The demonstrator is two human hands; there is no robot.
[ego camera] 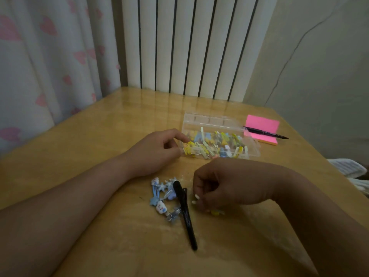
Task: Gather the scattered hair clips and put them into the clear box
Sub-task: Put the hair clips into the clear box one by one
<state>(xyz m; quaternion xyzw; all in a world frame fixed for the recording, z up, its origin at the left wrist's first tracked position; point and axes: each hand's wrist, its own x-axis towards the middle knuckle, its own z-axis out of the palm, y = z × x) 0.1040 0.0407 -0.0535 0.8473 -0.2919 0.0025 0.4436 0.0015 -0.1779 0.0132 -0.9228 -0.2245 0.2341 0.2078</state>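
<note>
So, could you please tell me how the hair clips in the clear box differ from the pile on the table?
The boxed clips are mostly yellow; the loose pile is mostly blue. The boxed clips far outnumber the loose pile. The boxed clips sit by the left hand; the loose pile by the right hand. Both are small decorated clips.

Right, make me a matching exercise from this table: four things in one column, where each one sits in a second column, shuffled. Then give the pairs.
Things:
1. clear box
2. pink notepad
3. blue clips
4. yellow clip

Places:
a. at the curled fingers of the right hand
b. heaped beside the near pen
c. gripped at one end by the left hand
d. under the far pen

Pairs: 1-c, 2-d, 3-b, 4-a
</note>
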